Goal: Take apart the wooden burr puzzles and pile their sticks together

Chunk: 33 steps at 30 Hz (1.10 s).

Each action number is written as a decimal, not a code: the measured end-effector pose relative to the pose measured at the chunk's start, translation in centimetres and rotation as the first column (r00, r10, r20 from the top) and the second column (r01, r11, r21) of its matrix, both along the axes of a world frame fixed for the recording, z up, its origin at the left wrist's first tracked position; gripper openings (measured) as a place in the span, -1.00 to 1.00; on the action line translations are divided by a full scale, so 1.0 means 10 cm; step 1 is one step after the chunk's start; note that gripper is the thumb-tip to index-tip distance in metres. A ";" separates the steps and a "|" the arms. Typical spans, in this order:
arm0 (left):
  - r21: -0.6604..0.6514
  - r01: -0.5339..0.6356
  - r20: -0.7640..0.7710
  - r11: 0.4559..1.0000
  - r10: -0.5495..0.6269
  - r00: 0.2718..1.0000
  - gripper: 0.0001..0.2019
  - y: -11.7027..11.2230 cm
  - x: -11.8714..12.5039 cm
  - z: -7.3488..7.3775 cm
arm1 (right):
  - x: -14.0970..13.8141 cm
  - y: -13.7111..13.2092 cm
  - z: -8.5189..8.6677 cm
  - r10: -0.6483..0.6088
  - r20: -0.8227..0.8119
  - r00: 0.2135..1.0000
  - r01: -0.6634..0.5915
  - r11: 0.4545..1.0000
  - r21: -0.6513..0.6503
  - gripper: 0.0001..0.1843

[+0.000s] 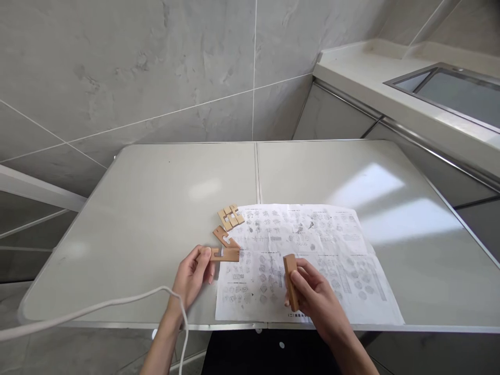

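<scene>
My left hand (197,273) pinches the left end of a flat, notched brown wooden puzzle piece (231,254) at the left edge of the printed sheet. Just behind it, another notched brown piece (223,235) lies at a slant. Farther back sit several lighter notched wooden pieces (230,216) side by side. In my right hand (310,286) is a plain-looking brown wooden bar (290,281), held nearly upright over the sheet between thumb and fingers. The bar's far side is hidden by the fingers.
A creased instruction sheet (312,234) with small printed diagrams lies on the pale folding table (156,198). A white cable (117,302) crosses in front of my left forearm. At the right stands a counter (351,78) with an inset sink (453,94); a grey tiled wall is behind.
</scene>
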<state>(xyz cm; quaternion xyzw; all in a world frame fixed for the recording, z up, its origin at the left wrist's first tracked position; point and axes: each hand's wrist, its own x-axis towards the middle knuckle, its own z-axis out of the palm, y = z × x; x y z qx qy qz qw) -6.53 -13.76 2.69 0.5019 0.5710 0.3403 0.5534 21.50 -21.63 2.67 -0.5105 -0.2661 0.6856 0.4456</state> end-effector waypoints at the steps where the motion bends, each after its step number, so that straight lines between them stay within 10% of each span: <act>1: -0.001 -0.003 -0.058 1.000 0.003 0.998 -0.52 0.02 -0.03 0.02 | -0.01 0.03 0.02 0.013 0.032 0.999 -0.013 1.000 -0.009 -0.56; 12: -0.007 0.097 -0.443 0.995 -0.090 0.892 -0.48 0.22 -0.07 0.03 | -0.32 0.45 -0.01 0.139 0.474 0.869 -0.227 0.965 0.132 -0.56; 26: -0.029 0.174 -0.943 0.984 -0.084 0.321 -0.52 0.36 0.05 0.01 | -0.67 0.83 -0.02 0.081 0.939 0.333 -0.425 0.902 0.073 -0.78; 33: -0.067 0.273 -0.982 0.960 -0.112 0.152 -0.51 0.40 0.06 0.04 | -0.72 0.90 0.01 0.102 0.960 0.261 -0.476 0.879 0.036 -0.78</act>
